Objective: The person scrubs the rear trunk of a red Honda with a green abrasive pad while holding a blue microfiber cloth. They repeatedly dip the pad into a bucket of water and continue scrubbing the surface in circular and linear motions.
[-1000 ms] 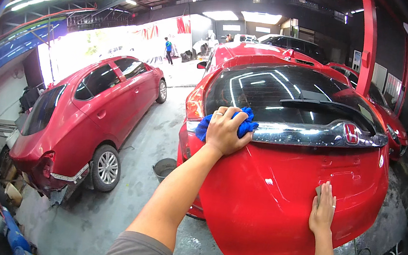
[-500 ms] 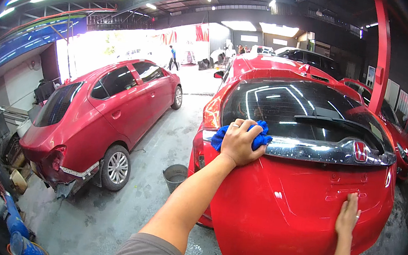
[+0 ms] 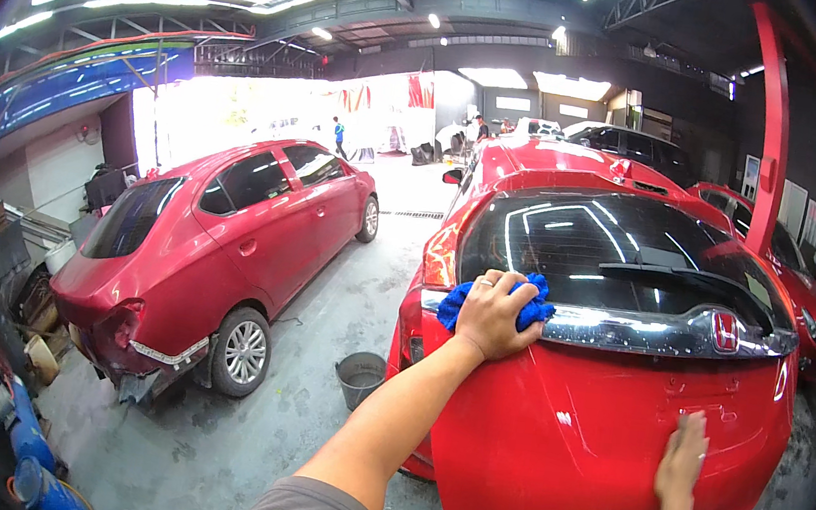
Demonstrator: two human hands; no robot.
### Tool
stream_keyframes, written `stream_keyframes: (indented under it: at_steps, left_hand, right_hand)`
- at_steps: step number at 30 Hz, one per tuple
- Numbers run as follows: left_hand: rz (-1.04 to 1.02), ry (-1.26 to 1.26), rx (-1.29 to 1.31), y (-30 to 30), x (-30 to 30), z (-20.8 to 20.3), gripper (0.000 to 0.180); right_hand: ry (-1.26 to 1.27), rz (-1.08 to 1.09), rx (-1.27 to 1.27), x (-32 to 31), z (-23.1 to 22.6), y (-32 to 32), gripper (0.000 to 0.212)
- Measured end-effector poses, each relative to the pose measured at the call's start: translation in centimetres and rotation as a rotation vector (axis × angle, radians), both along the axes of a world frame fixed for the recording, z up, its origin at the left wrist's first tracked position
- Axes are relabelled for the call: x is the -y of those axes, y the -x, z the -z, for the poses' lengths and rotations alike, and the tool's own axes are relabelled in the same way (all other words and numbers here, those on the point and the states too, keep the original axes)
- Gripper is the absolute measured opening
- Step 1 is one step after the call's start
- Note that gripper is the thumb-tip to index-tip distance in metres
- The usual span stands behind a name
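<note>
Head view: the left hand presses a blue cloth against the left end of the red car's hatch, fingers curled over it, just under the rear window. A second ago the cloth sat slightly further right, so the wiping is moving leftward. The right hand rests flat lower on the hatch, fingers together, holding nothing.

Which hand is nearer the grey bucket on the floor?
Left. The left hand presses a blue cloth above the bucket; the right hand rests farther right.

Car workshop: red cars, steel-truss roof, bucket.
</note>
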State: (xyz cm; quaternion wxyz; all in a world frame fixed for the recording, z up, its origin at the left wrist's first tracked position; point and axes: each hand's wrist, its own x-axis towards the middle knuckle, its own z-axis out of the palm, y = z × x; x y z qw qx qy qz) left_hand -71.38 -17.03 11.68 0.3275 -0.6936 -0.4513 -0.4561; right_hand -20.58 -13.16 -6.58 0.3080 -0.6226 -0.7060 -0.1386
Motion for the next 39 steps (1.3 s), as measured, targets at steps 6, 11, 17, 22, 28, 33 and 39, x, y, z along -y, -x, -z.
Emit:
stream_keyframes:
  at_steps: [6,11,17,22,28,33,39]
  left_hand:
    - [0.012,0.014,0.008,0.4,0.6,0.0,0.044]
    - [0.005,0.003,0.004,0.3,0.5,-0.1,0.043]
    - [0.010,0.027,0.022,0.3,0.5,0.0,0.046]
    - [0.006,0.035,0.012,0.5,0.4,0.0,0.046]
    - [-0.021,0.059,0.001,0.9,0.8,0.3,0.045]
    - [0.033,0.031,0.025,0.5,0.3,0.2,0.046]
    - [0.028,0.034,0.025,0.7,-0.1,0.6,0.046]
  right_hand:
    - [0.192,0.069,-0.140,0.1,-5.2,0.3,0.057]
    - [0.083,-0.055,0.030,1.3,-1.4,2.4,0.060]
    - [0.121,0.160,-0.247,-2.4,-3.4,-3.9,0.058]
    - [0.024,-0.026,-0.206,-1.5,0.2,-6.5,0.052]
    - [0.069,-0.132,0.051,6.8,0.5,0.6,0.057]
    - [0.215,0.232,-0.079,0.2,-1.9,-9.1,0.058]
    - [0.065,0.051,0.034,9.4,0.4,2.5,0.046]
